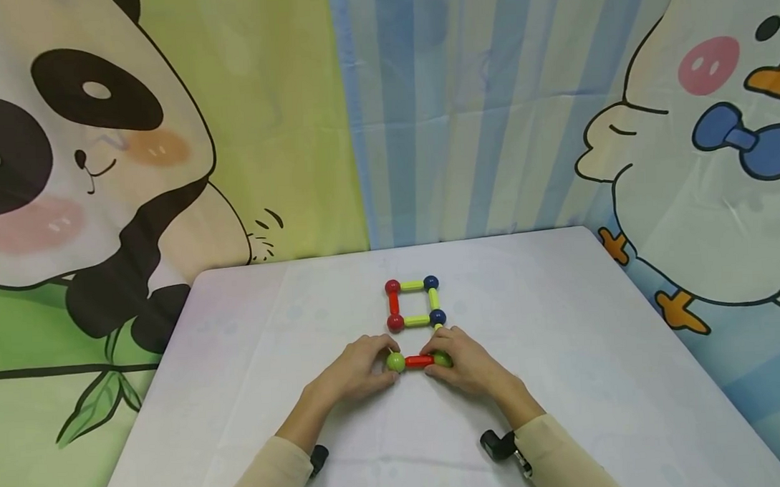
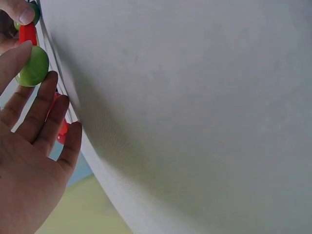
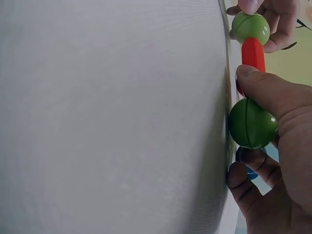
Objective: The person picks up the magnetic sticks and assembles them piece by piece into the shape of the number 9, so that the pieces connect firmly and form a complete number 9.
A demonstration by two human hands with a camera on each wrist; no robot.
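Observation:
Two light green balls are joined by a red stick [image 1: 419, 361] near the middle of the table. My left hand [image 1: 358, 366] holds the left green ball [image 1: 396, 362] between thumb and fingers. At the other end, my right hand [image 1: 465, 359] grips the right green ball [image 3: 252, 124], its thumb lying by the red stick. Beyond the hands lies a square of sticks and balls: two red balls [image 1: 396, 323] on the left, two dark blue balls [image 1: 438, 317] on the right. A yellow-green stick [image 1: 439, 326] runs from the nearer blue ball toward my right fingers, which partly hide it.
A white cloth covers the table [image 1: 270, 334], whose far edge meets a striped curtain [image 1: 450, 112]. Panda and duck prints fill the cloth walls on both sides. Dark wrist cameras [image 1: 498, 445] sit at the beige sleeves.

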